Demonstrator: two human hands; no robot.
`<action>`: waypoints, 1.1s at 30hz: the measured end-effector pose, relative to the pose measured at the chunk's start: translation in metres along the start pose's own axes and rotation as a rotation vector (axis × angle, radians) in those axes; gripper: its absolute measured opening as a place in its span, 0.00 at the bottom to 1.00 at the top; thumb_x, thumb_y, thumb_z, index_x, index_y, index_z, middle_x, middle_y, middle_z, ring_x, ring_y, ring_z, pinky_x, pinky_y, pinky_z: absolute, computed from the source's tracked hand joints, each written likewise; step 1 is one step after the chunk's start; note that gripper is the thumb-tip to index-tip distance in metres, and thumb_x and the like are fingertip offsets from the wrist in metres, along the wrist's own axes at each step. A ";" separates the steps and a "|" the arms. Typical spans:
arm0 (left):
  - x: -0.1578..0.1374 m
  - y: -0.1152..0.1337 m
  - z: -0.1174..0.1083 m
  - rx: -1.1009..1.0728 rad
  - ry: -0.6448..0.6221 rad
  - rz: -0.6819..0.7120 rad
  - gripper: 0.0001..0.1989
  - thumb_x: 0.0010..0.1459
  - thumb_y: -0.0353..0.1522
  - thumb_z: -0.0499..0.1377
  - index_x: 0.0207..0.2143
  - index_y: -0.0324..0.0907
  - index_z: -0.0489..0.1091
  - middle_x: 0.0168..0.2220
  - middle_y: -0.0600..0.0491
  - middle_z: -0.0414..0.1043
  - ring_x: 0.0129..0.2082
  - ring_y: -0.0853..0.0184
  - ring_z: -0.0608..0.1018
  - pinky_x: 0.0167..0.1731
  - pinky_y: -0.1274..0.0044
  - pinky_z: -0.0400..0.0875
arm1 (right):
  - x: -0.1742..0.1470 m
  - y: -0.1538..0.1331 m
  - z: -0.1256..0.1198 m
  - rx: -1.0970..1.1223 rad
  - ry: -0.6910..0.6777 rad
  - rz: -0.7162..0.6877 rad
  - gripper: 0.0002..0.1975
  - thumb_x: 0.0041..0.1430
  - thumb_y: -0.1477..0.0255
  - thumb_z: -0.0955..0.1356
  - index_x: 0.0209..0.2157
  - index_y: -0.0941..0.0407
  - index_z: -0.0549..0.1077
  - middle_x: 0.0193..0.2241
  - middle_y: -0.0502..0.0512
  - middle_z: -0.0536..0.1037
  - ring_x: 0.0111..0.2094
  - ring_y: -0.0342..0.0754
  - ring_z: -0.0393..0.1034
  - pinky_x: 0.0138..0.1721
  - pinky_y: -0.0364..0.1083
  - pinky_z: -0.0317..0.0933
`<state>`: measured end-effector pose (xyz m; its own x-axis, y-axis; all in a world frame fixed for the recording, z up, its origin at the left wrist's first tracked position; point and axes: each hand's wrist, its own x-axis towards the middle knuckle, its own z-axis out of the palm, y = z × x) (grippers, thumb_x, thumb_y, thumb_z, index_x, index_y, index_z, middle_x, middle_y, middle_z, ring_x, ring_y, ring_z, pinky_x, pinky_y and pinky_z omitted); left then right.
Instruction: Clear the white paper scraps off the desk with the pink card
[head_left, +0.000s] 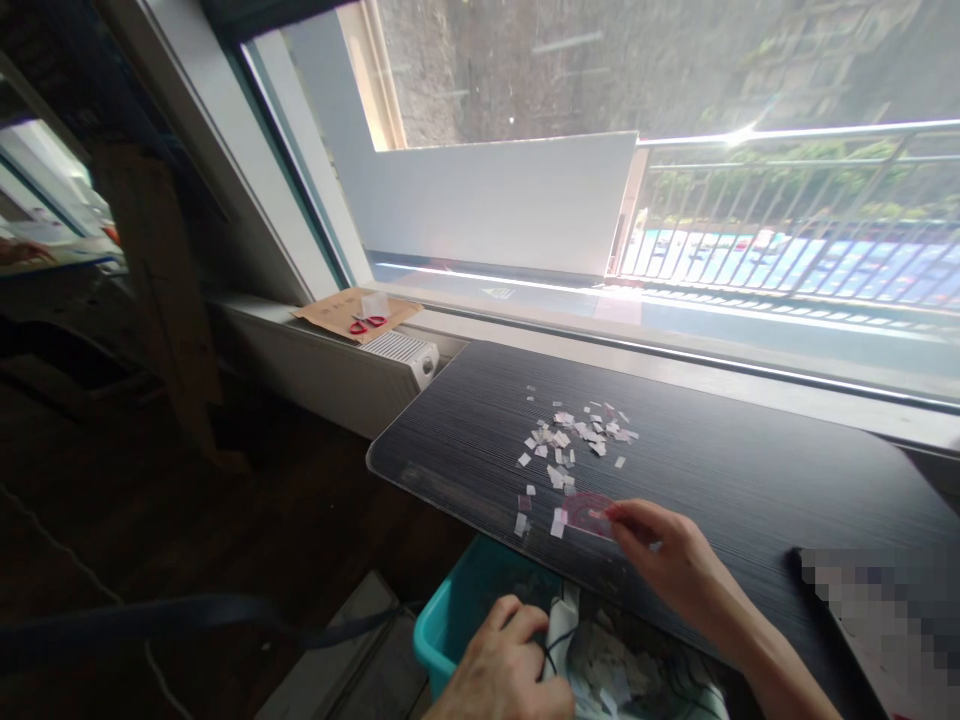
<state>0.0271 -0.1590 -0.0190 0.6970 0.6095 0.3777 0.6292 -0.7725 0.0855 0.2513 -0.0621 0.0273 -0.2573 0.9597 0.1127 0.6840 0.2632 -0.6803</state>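
Note:
My right hand [667,550] pinches a pink see-through protractor [586,513] by its right end, low over the dark tabletop [697,450]. The protractor's left end meets small pale cut pieces [559,522] near the table's front edge. More scattered scraps [559,438] lie farther back in a loose heap. My left hand [506,665] is at the teal bin [450,610] below the table edge, its fingers curled. What they grip is hidden. Beside them are a white strip [562,625] and a thin black cord. Paper waste [611,660] fills part of the bin.
Red-handled scissors [367,324] lie on a brown envelope [322,315] upon the sill and radiator at the left. A dark-edged, blurred-out object [862,620] rests on the table at the right. A window runs along the table's back.

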 end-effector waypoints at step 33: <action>-0.004 -0.010 -0.030 -0.191 -0.241 -0.193 0.13 0.52 0.43 0.65 0.29 0.45 0.69 0.24 0.57 0.67 0.44 0.62 0.67 0.49 0.70 0.53 | -0.012 0.000 -0.015 -0.049 -0.050 0.068 0.13 0.57 0.68 0.62 0.34 0.56 0.77 0.26 0.50 0.78 0.26 0.45 0.68 0.29 0.41 0.60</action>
<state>0.0079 -0.1589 0.0059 0.6468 0.7545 0.1112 0.6977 -0.6443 0.3133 0.2646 -0.0725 0.0365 -0.2427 0.9696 0.0302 0.7331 0.2037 -0.6488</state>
